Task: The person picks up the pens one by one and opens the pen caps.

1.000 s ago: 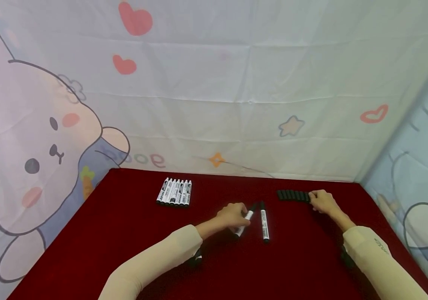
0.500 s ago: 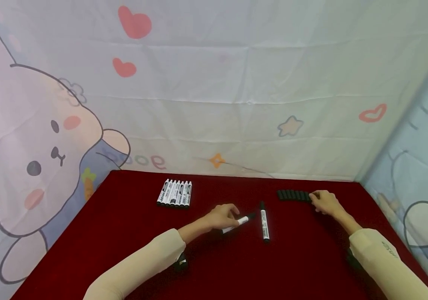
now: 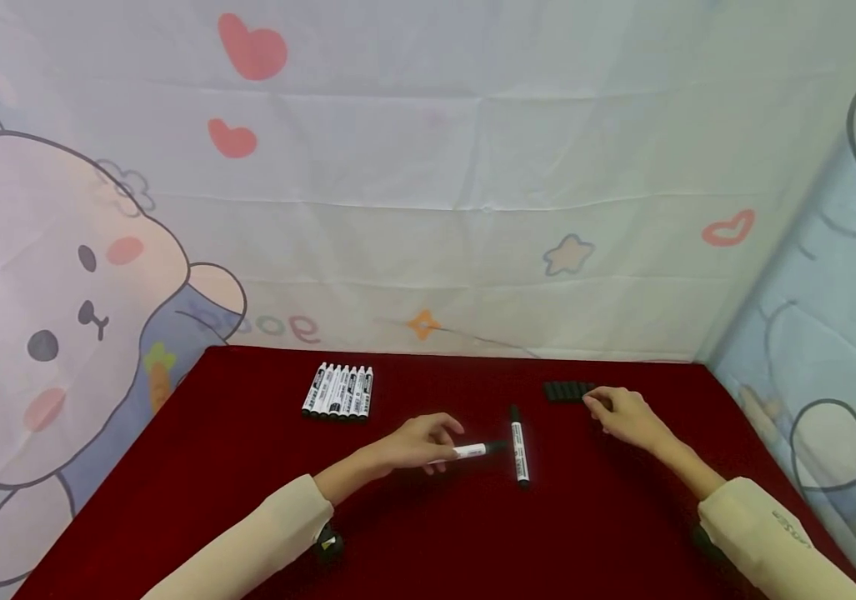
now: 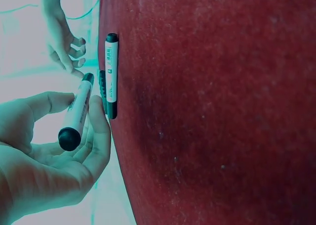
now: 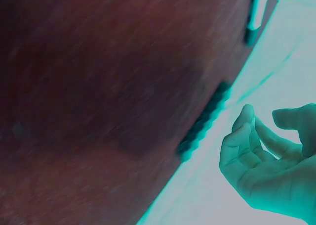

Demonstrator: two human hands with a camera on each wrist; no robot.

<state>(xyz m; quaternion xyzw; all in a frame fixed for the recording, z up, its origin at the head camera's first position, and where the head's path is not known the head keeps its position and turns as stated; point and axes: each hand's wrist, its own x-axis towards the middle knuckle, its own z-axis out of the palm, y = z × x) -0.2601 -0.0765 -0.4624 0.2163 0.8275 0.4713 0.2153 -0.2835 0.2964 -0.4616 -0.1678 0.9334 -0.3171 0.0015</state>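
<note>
My left hand holds a white marker between thumb and fingers, its black-capped end pointing right. The left wrist view shows this held marker lengthwise, a round black end nearest the camera. Just right of it, another white marker with a black cap lies on the red cloth, cap end away from me. My right hand hovers at the right end of a row of black caps. In the right wrist view its fingers are loosely bent, thumb apart, with nothing between them.
Several white markers without caps lie side by side at the back left of the red tabletop. A printed cloth backdrop hangs behind the table and along its sides.
My left hand has drawn left with its marker, which has turned from steeply slanted to nearly level. The right hand has come away from the end cap and shifted slightly left. The view has swung a little.
</note>
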